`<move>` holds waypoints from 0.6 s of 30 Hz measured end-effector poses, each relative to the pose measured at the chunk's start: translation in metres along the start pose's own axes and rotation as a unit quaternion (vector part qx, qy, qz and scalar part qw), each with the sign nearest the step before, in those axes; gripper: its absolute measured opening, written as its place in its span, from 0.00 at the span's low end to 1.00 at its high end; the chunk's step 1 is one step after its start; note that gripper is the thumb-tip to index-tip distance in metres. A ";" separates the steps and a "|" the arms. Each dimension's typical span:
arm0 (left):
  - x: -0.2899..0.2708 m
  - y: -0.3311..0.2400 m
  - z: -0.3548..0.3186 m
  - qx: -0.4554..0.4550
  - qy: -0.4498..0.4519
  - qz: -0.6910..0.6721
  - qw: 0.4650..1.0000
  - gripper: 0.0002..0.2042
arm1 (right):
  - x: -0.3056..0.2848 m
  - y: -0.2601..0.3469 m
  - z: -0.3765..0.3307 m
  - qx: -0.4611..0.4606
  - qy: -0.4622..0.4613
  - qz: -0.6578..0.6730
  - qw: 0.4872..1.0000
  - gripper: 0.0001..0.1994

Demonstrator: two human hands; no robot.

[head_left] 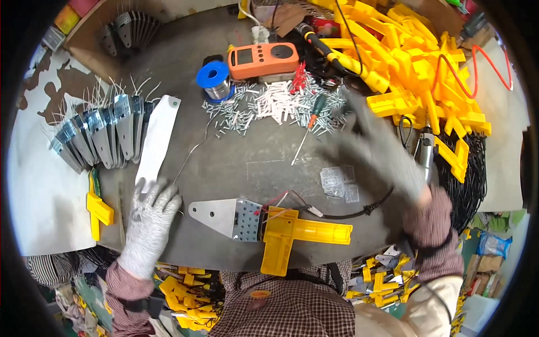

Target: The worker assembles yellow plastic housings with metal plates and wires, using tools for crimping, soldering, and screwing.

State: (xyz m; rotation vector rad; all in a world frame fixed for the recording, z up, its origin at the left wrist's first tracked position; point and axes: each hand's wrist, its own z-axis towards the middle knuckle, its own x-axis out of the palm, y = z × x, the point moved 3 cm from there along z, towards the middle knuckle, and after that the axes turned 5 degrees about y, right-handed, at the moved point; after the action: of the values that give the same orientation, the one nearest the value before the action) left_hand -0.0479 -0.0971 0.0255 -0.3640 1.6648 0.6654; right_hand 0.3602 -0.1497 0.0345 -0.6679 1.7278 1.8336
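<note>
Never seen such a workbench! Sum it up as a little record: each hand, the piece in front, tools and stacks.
Left hand: gloved, at the near end of a white strip; grip unclear
Right hand: gloved, blurred, right of the screwdriver
In front: metal plate beside a yellow part
At back: orange meter, blue spool
Back right: heap of yellow parts
Left side: row of metal plates

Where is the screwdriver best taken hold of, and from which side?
Probably by the screwdriver's teal handle, from above and the right: it is thicker than the shaft, small metal pieces lie around it, and the right hand is on that side.
</note>
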 end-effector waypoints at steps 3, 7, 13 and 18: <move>-0.012 0.020 0.004 0.035 0.000 -0.046 0.998 0.11 | -0.009 -0.019 0.082 0.097 -0.006 0.067 0.993 0.32; -0.071 -0.025 0.065 0.122 -0.151 -0.489 0.851 0.08 | -0.027 -0.063 0.134 -0.076 -0.145 -0.054 0.985 0.34; -0.034 -0.093 0.100 0.035 -0.147 -0.682 0.715 0.08 | -0.032 0.033 0.079 -0.165 -0.132 -0.109 0.971 0.10; -0.006 -0.094 0.112 0.042 -0.118 -0.757 0.641 0.10 | -0.040 0.057 -0.008 0.033 -0.322 0.138 0.936 0.13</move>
State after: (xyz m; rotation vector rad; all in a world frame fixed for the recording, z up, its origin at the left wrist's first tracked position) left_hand 0.0964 -0.1039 0.0004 -1.3077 0.6297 -0.6433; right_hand 0.3507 -0.1620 0.1029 0.2160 1.4619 1.8747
